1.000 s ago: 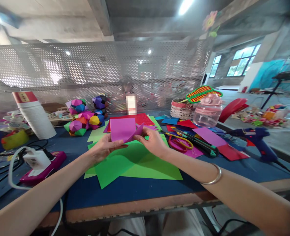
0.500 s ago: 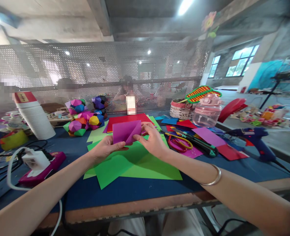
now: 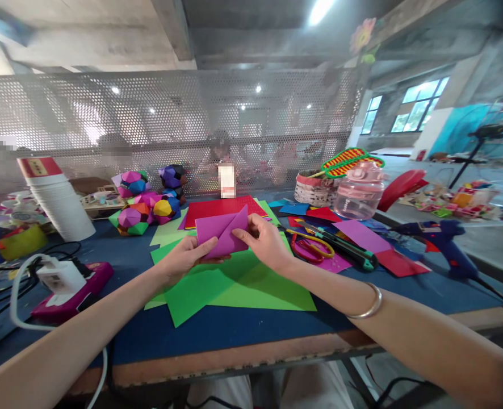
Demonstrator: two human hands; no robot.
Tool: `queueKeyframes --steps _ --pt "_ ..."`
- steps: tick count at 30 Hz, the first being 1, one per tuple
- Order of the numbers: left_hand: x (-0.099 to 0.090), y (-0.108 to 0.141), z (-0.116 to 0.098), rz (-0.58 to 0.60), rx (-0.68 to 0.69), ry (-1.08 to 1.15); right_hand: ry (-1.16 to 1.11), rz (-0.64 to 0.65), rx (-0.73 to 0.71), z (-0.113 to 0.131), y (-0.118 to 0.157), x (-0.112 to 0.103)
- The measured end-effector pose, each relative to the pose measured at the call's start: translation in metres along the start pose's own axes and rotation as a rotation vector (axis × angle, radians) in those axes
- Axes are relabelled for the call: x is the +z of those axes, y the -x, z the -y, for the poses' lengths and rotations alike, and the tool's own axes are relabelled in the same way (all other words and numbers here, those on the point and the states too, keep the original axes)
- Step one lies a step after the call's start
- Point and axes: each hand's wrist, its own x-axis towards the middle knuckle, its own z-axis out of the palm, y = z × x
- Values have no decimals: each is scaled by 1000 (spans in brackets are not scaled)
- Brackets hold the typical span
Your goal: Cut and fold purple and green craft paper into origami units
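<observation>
A folded sheet of purple paper (image 3: 219, 232) is held up between both hands, above the table. A diagonal fold runs across its face to a raised pointed corner at the upper right. My left hand (image 3: 187, 255) grips its lower left edge, thumb in front and fingers behind. On the right side, my right hand (image 3: 264, 241) pinches the paper between thumb and fingers. Below the hands lie overlapping sheets of green paper (image 3: 243, 287). Just behind the purple paper is a stack of red paper (image 3: 200, 211).
Scissors (image 3: 313, 247) and a box cutter (image 3: 353, 250) lie on the right, with a blue glue gun (image 3: 447, 244) beyond. A pink water bottle (image 3: 359, 196) stands behind. At left are stacked white paper cups (image 3: 62, 207), a power strip (image 3: 72, 292) and several colourful paper balls (image 3: 132, 220).
The diagonal flap now lies larger across the purple paper, its corner raised higher. My right hand has shifted slightly to the right and down with it; my left hand has barely moved.
</observation>
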Motion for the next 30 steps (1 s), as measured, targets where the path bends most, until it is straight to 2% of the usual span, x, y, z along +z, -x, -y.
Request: queueKeyframes --steps 9,14,19,22,27,30 --pt "-3 3 -3 -12 -95 8 -1 4 17 2 0 -1" --pt "-5 2 0 -20 -107 23 -6 -1 36 6 2 0" --pt "-7 -1 -1 -31 -125 18 -124 14 119 3 2 1" --pt "-7 -2 -1 -57 -117 16 -84 18 129 -2 1 1" --pt "-8 -2 -1 -118 -80 36 15 213 182 -6 1 -1" --pt "-8 -2 -1 -138 -64 40 12 257 203 -7 1 -1"
